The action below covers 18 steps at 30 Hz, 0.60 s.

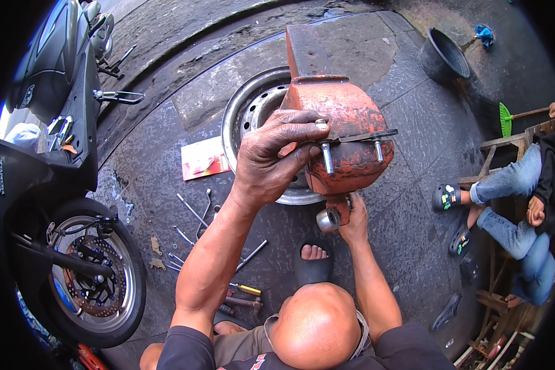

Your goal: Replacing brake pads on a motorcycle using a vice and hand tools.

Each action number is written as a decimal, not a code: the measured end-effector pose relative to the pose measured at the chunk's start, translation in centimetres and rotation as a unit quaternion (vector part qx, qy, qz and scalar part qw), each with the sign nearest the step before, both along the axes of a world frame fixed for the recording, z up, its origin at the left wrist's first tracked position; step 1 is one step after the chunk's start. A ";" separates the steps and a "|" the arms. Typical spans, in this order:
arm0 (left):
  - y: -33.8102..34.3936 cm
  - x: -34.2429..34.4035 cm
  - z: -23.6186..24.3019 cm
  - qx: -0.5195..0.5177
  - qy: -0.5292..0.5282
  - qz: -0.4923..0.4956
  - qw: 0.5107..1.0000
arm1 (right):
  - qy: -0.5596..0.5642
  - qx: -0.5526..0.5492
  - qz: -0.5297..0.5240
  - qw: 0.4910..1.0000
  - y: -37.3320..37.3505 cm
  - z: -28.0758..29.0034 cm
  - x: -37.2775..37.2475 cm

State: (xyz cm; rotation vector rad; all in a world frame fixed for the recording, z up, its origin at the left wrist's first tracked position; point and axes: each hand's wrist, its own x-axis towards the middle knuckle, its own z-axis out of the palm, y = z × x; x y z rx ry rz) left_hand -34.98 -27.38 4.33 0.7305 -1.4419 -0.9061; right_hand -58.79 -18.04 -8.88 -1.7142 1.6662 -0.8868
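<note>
A red-orange bench vise (345, 105) with worn paint stands in front of me. Across its jaws lies a dark flat metal bracket (367, 135) carrying two shiny pins (328, 159), which stick out toward me. My left hand (270, 154) pinches the bracket's left end between thumb and fingers. Below the jaws, my right hand (356, 221) is closed at the vise handle (328, 220), whose rounded silver end shows beside it. The vise's screw head partly hides those fingers.
A steel wheel rim (231, 117) sits under the vise. On the left stands a motorcycle (98, 271). Wrenches (193, 209), a yellow-handled screwdriver (246, 289) and a hammer (243, 302) lie on the floor near a red-white package (203, 159). A black tub (444, 55) is far right; another person (512, 228) sits at right.
</note>
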 end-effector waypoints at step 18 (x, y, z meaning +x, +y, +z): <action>-0.2 0.5 0.2 -0.035 -0.044 -0.012 0.998 | 0.041 0.092 -0.057 0.993 3.8 -5.3 5.8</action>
